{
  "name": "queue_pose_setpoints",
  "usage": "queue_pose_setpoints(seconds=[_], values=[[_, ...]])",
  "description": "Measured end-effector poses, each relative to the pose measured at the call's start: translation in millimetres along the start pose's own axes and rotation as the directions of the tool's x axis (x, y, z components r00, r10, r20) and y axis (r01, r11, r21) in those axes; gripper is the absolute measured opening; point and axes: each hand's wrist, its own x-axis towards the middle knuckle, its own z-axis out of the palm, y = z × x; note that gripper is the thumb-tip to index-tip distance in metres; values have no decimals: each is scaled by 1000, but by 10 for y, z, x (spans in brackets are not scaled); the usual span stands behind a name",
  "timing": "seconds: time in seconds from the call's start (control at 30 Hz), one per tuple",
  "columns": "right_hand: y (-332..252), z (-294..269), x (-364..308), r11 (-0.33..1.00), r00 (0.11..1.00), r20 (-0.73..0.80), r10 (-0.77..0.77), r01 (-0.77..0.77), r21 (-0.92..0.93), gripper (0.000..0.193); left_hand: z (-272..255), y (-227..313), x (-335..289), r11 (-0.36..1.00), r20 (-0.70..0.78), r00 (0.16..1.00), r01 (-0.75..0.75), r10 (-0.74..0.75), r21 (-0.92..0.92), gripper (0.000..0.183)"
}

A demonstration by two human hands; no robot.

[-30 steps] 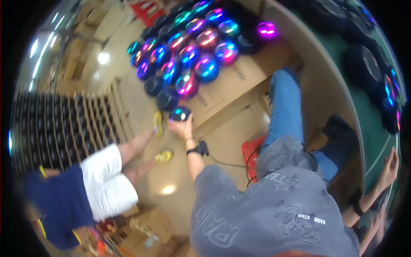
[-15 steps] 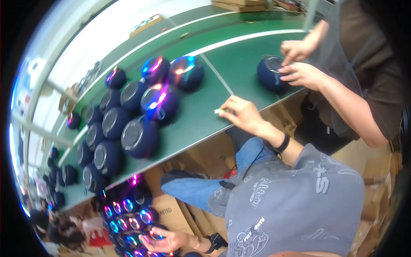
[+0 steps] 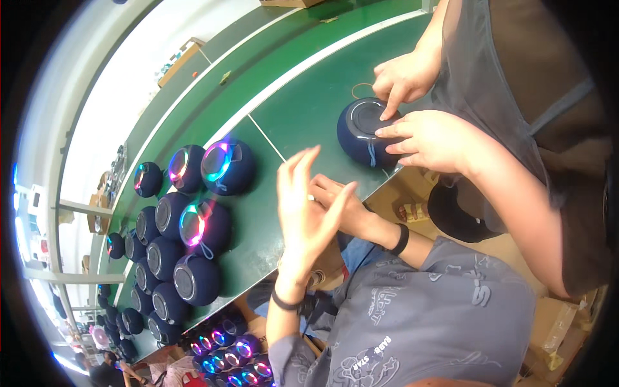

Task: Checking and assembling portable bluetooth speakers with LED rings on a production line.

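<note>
My left hand (image 3: 298, 216) is raised over the near edge of the green table, its fingers spread and holding nothing that I can see. Just behind it is my right hand (image 3: 345, 205), partly covered by the left. A small white piece (image 3: 311, 198) shows at the right fingertips, pinched there; its kind is too small to make out. To the left of my hands stand several round dark-blue speakers (image 3: 196, 278), some with glowing coloured rings. The closest lit speaker (image 3: 205, 226) has a blue loop strap.
At the right, a co-worker's hands (image 3: 438, 138) touch the top of another dark-blue speaker (image 3: 361, 135) on the green table (image 3: 309, 84). More lit speakers (image 3: 232, 358) sit below the table edge. Cardboard boxes (image 3: 554, 326) stand at the lower right.
My left hand has risen from beside the lower speakers to my right hand. The right hand, with the white piece, stays near the table edge. The view has shifted.
</note>
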Motion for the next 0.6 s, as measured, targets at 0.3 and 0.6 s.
queue_pose_setpoints(seconds=[0.3,0.6], values=[[123,-241,110,997,999,-46,19,-16,78,15,826,-163,894,998,364,931,-22,-1,59,126],[-277,-691,-181,992,980,-200,26,-1,123,17,-423,-230,307,993,-17,995,99,-100,-62,124]])
